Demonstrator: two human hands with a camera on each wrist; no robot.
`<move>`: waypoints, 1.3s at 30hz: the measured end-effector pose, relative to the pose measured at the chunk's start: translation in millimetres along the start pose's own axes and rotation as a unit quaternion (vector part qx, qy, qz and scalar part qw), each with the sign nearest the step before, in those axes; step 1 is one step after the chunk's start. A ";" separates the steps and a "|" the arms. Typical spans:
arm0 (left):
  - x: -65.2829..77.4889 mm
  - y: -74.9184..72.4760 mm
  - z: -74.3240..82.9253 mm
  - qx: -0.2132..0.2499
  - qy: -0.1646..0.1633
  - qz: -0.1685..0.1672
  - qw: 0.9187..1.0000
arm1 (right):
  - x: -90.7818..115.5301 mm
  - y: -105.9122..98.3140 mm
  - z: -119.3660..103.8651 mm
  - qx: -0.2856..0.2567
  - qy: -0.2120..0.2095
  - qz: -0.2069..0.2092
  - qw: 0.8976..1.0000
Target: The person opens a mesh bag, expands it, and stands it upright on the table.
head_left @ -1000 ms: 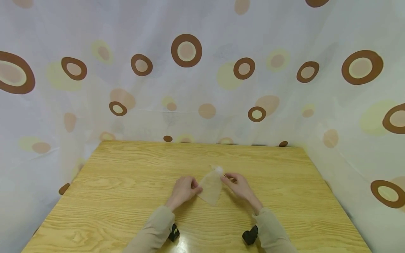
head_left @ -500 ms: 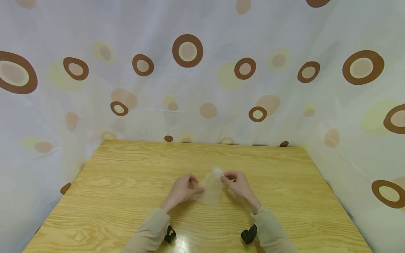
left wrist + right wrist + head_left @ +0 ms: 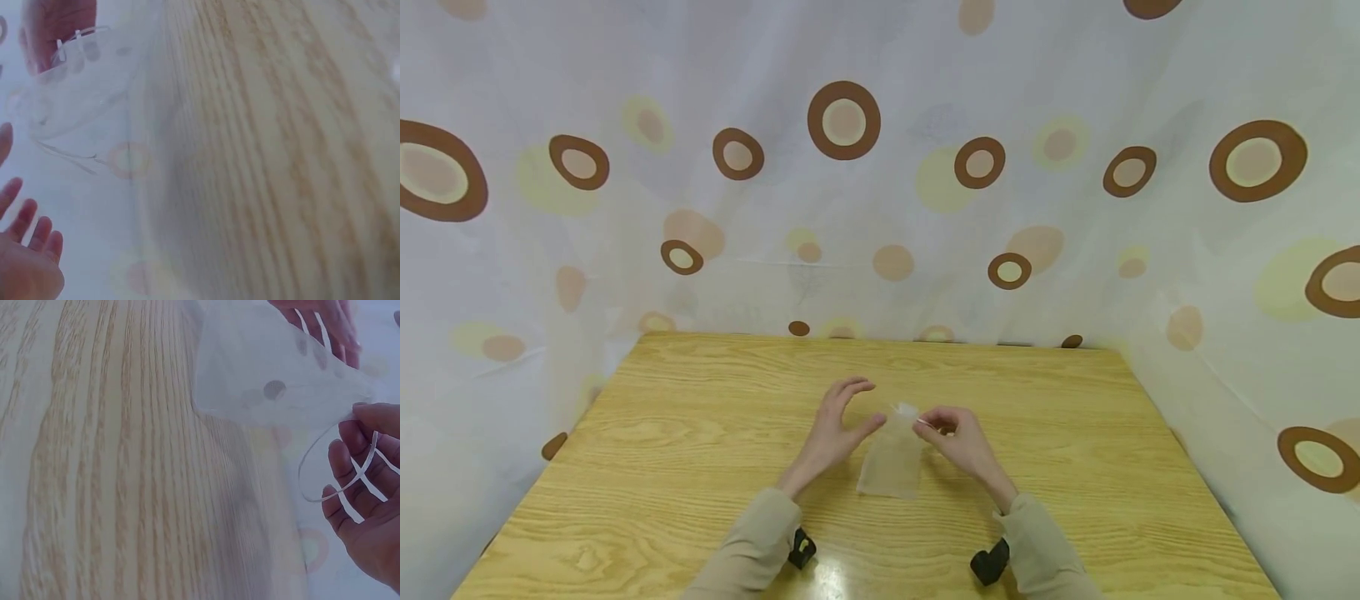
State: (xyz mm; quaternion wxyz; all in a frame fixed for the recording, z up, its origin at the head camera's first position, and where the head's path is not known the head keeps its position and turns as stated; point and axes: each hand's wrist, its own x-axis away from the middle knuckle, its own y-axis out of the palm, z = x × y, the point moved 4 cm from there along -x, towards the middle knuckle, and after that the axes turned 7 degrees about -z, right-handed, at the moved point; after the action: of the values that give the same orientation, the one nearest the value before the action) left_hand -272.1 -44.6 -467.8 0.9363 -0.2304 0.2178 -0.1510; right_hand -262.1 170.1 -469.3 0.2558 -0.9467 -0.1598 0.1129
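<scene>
A small, see-through white drawstring bag hangs over the middle of the table, its gathered top up and its wide end toward me. With thumb and forefinger my right hand pinches it at the top right corner. From that pinch a thin white drawstring loops down across the fingers in the right wrist view. My left hand is spread at the bag's left side, thumb tip close to the top edge, holding nothing. In the left wrist view, loose string ends show below the bag.
A wood-grain table lies under both hands. Behind it and along both sides hangs a pale curtain with brown and yellow circles. Black wrist devices sit under the beige sleeves.
My left hand has let go of the bag's left side, its fingers spreading and rising away. The bag has swung from tilted to nearly straight; my right hand has kept its pinch, shifting slightly left.
</scene>
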 end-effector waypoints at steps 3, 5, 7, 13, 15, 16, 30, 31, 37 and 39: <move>-1.1 0.0 3.2 0.006 0.014 -0.025 1.000 | 0.3 1.0 -2.3 0.002 -0.009 -0.001 1.000; -2.0 -0.4 5.1 0.007 0.020 -0.040 0.999 | 0.4 1.6 -3.4 0.002 -0.016 0.001 1.000; -2.6 -1.1 7.3 0.009 0.019 -0.054 0.998 | 0.4 2.0 -5.0 -0.005 -0.027 -0.001 1.000; -3.8 0.2 8.4 0.022 0.015 -0.082 0.996 | 0.2 3.1 -8.4 -0.030 -0.065 -0.012 0.997; -3.4 0.9 8.5 0.026 0.017 -0.082 0.996 | -0.3 3.5 -8.5 -0.031 -0.073 -0.014 0.997; -3.2 1.1 8.3 0.028 0.016 -0.081 0.996 | -0.4 3.8 -8.5 -0.032 -0.076 -0.015 0.996; -2.1 0.9 9.6 0.090 0.028 -0.057 0.994 | -0.3 5.4 -12.1 -0.102 -0.105 -0.003 0.989; -2.2 0.9 9.6 0.092 0.028 -0.056 0.994 | -0.3 5.4 -13.4 -0.105 -0.112 -0.005 0.988; -2.9 1.2 12.4 0.096 0.035 -0.058 0.993 | -2.2 6.4 -17.7 -0.114 -0.122 -0.007 0.986; -2.9 1.9 13.0 0.094 0.035 -0.060 0.993 | -3.2 6.3 -18.3 -0.115 -0.121 -0.001 0.986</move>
State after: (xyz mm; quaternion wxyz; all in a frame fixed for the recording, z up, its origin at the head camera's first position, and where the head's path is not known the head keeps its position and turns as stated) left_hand -268.0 -37.0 -457.4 0.9350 -0.1489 0.2207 -0.2344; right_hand -258.1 155.6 -456.8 0.1239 -0.9490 -0.2024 0.2074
